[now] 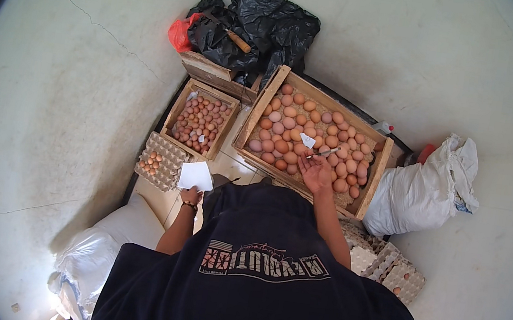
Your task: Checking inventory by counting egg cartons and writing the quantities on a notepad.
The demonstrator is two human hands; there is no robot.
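My left hand (191, 195) grips a white notepad (196, 176) by its lower edge, down beside the small crate. My right hand (317, 175) is over the large wooden crate (376, 179), with a slim pen (327, 152) between its fingertips. Many brown eggs (287, 122) lie on husk-like bedding in that crate. A white paper slip (307, 140) rests on the eggs just beyond the right fingers. To its left stands a smaller wooden crate (231, 118) of smaller-looking eggs (200, 120), with white scraps among them.
An egg tray (170, 152) with several eggs sits left of the notepad. Stacked trays (400, 276) are at lower right. White sacks (420, 194) stand along both sides. Black plastic bags (274, 26) and a wooden-handled tool (238, 41) lie at the back, by the walls.
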